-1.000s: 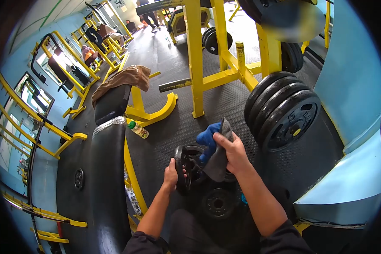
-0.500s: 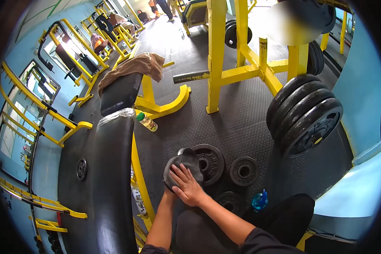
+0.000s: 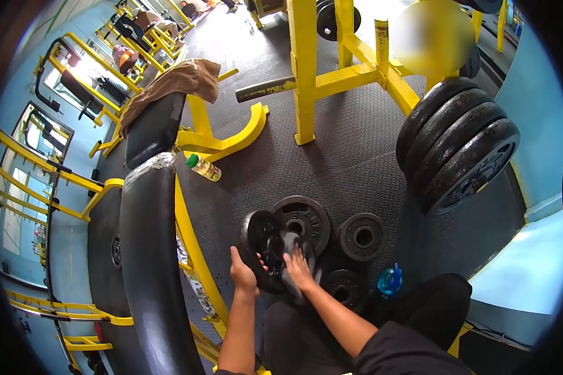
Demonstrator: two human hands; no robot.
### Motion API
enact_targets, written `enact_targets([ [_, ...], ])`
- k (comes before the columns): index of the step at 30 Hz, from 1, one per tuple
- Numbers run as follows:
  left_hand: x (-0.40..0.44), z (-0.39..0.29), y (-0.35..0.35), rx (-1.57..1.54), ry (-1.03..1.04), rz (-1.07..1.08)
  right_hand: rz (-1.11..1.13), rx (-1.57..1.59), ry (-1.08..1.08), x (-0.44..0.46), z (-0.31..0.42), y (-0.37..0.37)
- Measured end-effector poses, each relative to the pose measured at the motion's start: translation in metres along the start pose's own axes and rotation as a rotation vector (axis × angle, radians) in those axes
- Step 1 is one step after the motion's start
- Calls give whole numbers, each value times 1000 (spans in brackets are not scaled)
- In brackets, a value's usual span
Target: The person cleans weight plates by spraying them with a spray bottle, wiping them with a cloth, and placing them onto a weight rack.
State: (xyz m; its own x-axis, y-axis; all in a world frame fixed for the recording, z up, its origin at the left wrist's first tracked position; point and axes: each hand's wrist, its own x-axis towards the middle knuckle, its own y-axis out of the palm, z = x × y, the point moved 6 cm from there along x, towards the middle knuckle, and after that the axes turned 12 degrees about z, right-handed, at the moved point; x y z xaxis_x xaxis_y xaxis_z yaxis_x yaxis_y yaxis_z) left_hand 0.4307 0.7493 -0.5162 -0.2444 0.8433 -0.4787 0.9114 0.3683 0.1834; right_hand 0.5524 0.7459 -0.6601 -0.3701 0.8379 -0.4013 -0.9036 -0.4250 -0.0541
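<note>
My left hand (image 3: 246,272) grips the lower left rim of a black weight plate (image 3: 251,232), which is tilted up on its edge above the floor. A dark grey cloth (image 3: 291,242) lies against the plate's right side, under my right hand (image 3: 299,269), whose fingers press and hold it there. Part of the plate's face is hidden by the cloth. Just behind is a larger weight plate (image 3: 316,215) lying flat, partly covered. Another small plate (image 3: 361,220) lies to the right, and a third (image 3: 345,278) is near my knees.
A blue spray bottle (image 3: 390,281) stands by my right leg. On the left is a long black bench (image 3: 147,250), with a brown towel (image 3: 175,87) over its raised end. A green-capped bottle (image 3: 204,169) lies beyond. Large plates (image 3: 463,150) hang on a yellow rack (image 3: 303,75).
The plate has been tilted up, showing its dark face. My left hand has come out from beneath to its left rim; my right hand and the cloth have shifted right. The camera view has moved slightly.
</note>
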Motion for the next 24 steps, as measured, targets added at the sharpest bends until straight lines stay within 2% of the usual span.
enact_targets([
  [2,-1,-4,-2,15,9,-1,-2,16,19,5,-19,13],
  [4,-3,-4,-1,7,25,13,-36,-176,-21,47,-45,25],
  [5,-4,-6,1,11,39,30,-65,0,125,39,4,3],
  [6,-4,-6,4,12,48,33,-46,-101,-5,77,-13,9],
  [9,-1,-4,-4,144,70,-17,-89,-92,-125,100,39,-2],
  [10,2,-2,-4,143,74,-18,-35,-127,-290,92,63,1],
  [11,3,-5,-4,201,167,-95,18,-166,-455,78,89,2],
  [12,1,-10,-3,255,258,-171,-13,-72,-399,50,124,-1],
  [14,-8,-15,4,191,198,-102,73,30,-527,15,148,0],
  [16,-4,-8,-9,334,138,-209,171,116,-542,-20,149,6],
  [18,-5,-5,-18,242,210,-178,269,77,-581,-53,144,15],
  [20,-8,-14,-17,425,170,-116,257,106,-624,-84,133,20],
  [22,-14,-18,-4,284,229,-94,212,-1,-592,-107,124,10],
  [23,-10,-12,-8,245,216,-149,190,-26,-602,-111,126,-6],
  [24,-6,-6,-11,212,198,-204,251,-315,-429,-114,117,-14],
])
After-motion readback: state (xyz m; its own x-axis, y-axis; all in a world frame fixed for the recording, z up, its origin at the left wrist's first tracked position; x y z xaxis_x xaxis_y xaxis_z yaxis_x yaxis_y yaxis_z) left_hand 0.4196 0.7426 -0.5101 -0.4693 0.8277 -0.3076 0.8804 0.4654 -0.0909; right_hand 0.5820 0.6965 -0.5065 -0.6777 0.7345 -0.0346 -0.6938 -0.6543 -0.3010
